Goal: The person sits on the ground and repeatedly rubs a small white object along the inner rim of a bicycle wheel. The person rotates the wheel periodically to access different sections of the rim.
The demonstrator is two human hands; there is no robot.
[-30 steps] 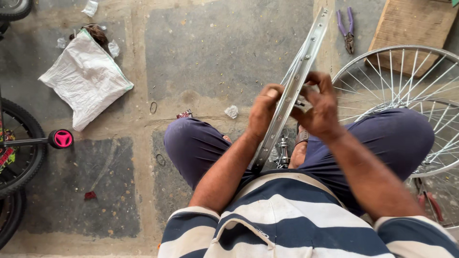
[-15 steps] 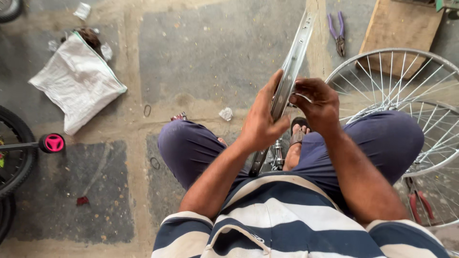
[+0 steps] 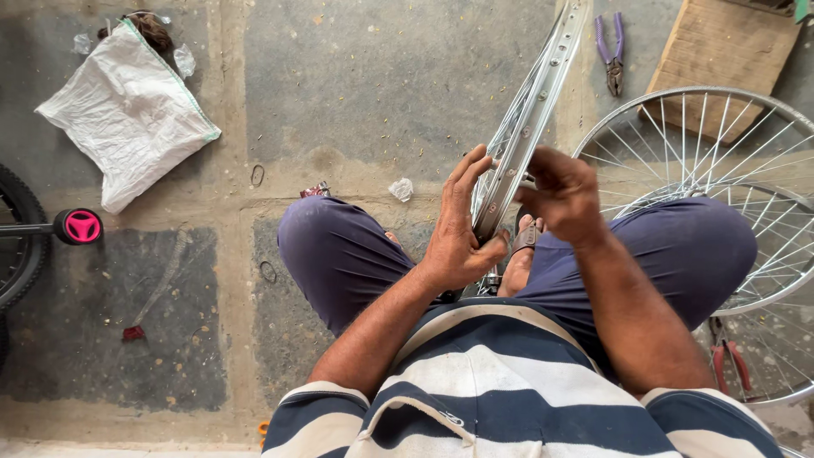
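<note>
- Rim [image 3: 534,119] stands on edge between the knees, tilted, running from the lap toward the far right. Bare metal, a row of holes along it.
- Left hand [image 3: 458,233] lies flat on the rim's left face: palm on the metal, fingers [image 3: 469,174] straight and spread upward, thumb hooked under the near edge. Bracing, not a closed grip.
- Right hand [image 3: 564,199] is on the rim's right side, fingers curled in at the edge, pinching at or near 1 hole. Whatever sits between the fingertips is too small to tell.
- Progress, as a judgement: mid-build. Some spokes look to be in on the far half of the rim, though its edge hides most of them. The near section between the hands shows only holes. Hub is not visible, so I cannot tell how much is laced.
- 2 spoked wheels [image 3: 721,187] lie overlapped on the floor at right, partly under the right knee. They look fully spoked.
- Purple-handled pliers [image 3: 612,51] on the floor far right, just beside a wooden board [image 3: 721,51]. Red-handled pliers [image 3: 727,365] near right, by the wheels.
- White sack [image 3: 127,114] lies far left. A tyre [image 3: 17,246] with a pink cap [image 3: 82,226] on its axle is at the left edge.
- The foot, in a sandal [image 3: 526,236], sits right under the rim's near end.
</note>
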